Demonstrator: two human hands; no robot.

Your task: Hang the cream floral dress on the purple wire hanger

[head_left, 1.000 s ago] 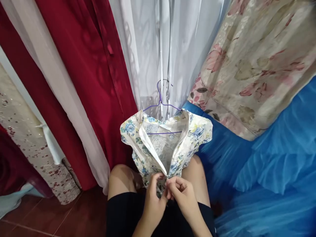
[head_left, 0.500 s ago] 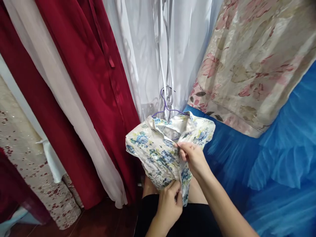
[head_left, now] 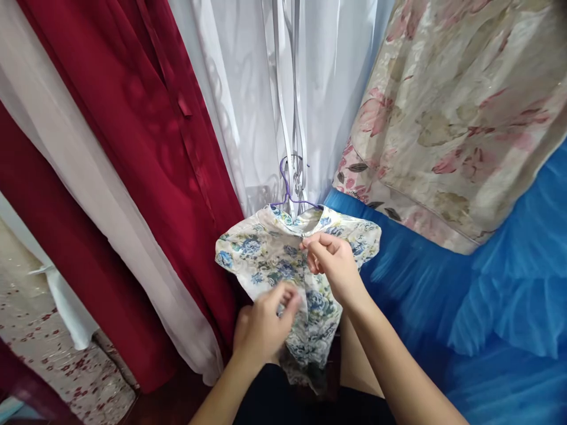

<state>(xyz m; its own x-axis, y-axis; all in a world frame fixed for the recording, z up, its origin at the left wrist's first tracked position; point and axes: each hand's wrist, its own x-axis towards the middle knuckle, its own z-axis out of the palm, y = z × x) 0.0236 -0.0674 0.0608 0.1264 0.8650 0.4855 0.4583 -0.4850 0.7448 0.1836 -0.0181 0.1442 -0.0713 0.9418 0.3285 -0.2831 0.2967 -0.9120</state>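
Observation:
A small white blouse [head_left: 261,260] with blue and green flowers hangs on a purple wire hanger [head_left: 287,192] in front of me. My right hand [head_left: 330,260] pinches the middle of its neckline between thumb and fingertips. A tiny dark fastening shows at those fingertips, perhaps a zipper pull; its kind is too small to tell. Over the lower left front of the blouse is my left hand [head_left: 270,319], its fingers bent and smeared by motion. Whether the left fingers touch the cloth is unclear.
Long white straps [head_left: 283,94] hang down by the hanger's hook, before a white gown [head_left: 243,88]. Red drapes [head_left: 146,118] and a pale panel [head_left: 101,195] hang left. On the right are a pink-flowered skirt [head_left: 443,136] and blue tulle [head_left: 411,295].
The blouse's gaping neck has closed, and its front hangs flatter. My left hand has let go of the lower front and moved up and left. My right hand has risen slightly left with the neckline.

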